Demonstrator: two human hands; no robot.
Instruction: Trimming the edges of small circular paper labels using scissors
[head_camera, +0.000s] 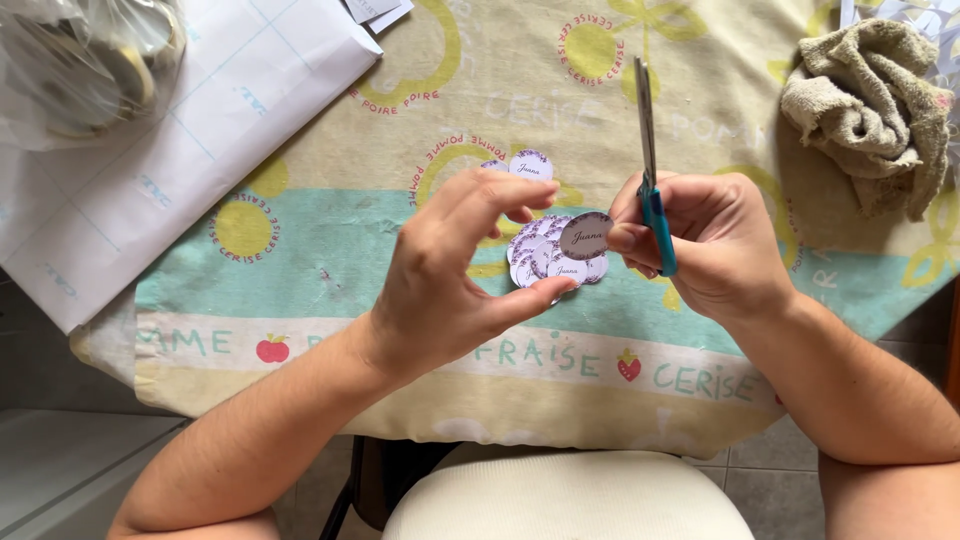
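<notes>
Holding round label (586, 236); scissors (652, 170)

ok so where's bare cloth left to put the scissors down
Bare tablecloth lies left of the left hand, between the white paper sheet and the table's front edge. More lies between the scissors and the crumpled towel. It is crowded between the hands, where the round paper labels pile up by the right hand.

The left hand (450, 275) curls half open, fingers arched above the thumb; the right hand (705, 240) is clenched, both forearms angling inward.
</notes>
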